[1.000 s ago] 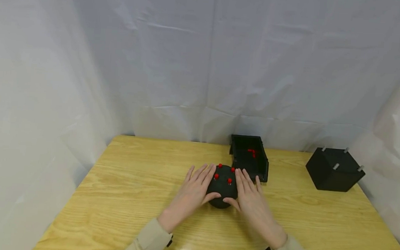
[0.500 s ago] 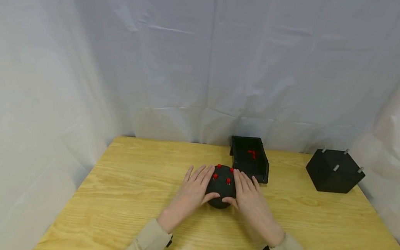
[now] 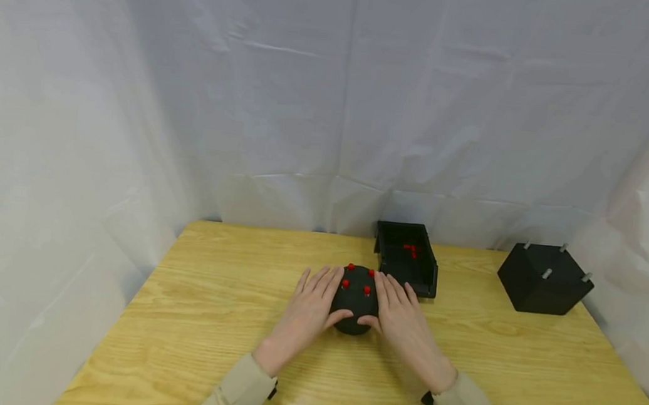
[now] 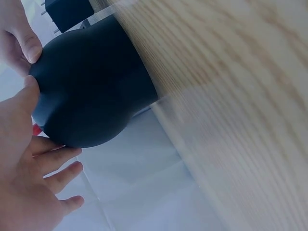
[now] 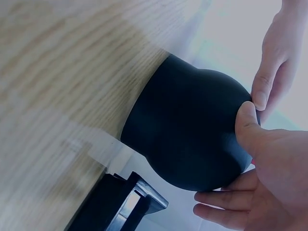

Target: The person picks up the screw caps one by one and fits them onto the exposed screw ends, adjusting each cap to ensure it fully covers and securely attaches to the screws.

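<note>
A black dome (image 3: 354,302) with several red pegs (image 3: 345,283) on top sits on the wooden table (image 3: 210,295). My left hand (image 3: 308,308) lies against its left side and my right hand (image 3: 404,315) against its right side, fingers straight, both thumbs touching its near face. The left wrist view shows the dome (image 4: 91,91) with my left hand (image 4: 24,183) beside it and the right thumb (image 4: 21,38) on it. The right wrist view shows the dome (image 5: 192,134), my right hand (image 5: 260,183) and the left thumb (image 5: 274,62).
A black open tray (image 3: 429,279) holding a few red pieces (image 3: 410,249) stands just behind and right of the dome. A black cube (image 3: 545,284) with metal pins (image 3: 546,273) sits at the far right. White sheets close in the table on three sides.
The dome and both hands have shifted slightly left and away from me, opening a small gap to the tray. The hands keep the same pose on it.
</note>
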